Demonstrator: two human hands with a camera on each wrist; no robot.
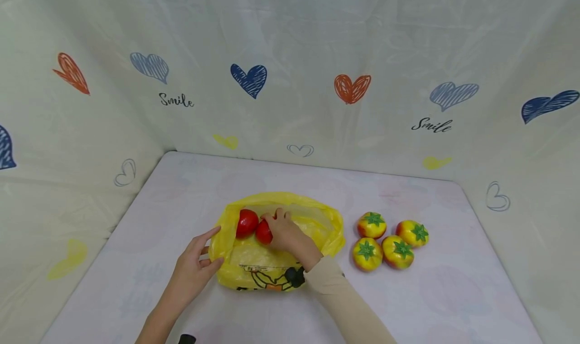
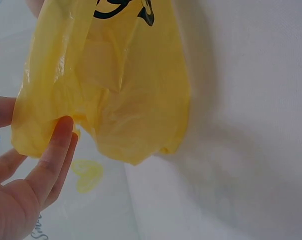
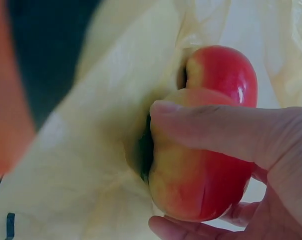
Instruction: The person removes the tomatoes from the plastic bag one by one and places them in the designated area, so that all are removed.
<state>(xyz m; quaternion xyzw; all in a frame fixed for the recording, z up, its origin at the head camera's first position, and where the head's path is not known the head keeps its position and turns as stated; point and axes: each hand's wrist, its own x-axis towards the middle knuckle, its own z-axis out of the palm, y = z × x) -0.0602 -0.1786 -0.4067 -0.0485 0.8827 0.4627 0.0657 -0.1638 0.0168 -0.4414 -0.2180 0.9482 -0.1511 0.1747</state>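
A yellow plastic bag [image 1: 272, 200] lies on the table, its mouth spread wide. My left hand [image 1: 197, 261] holds the bag's left end, with plastic between thumb and fingers; in the left wrist view the thin bag side [image 2: 136, 110] hangs beside those fingers [image 2: 53, 160]. Inside the bag, my right hand [image 1: 285, 233] grips a red-and-yellow toy fruit [image 3: 205, 175], thumb across its top and fingers beneath. A second toy fruit [image 1: 247, 223] of the same kind rests against it on the left. Dark green leaves show at the gripped fruit's yellowish end.
Several yellow-and-red toy fruits [image 1: 367, 254] with green star-shaped leaves sit grouped on the white table [image 1: 435, 293], right of the bag. A pale curtain [image 1: 299, 42] printed with hearts and "Smile" stands behind the table and along its sides.
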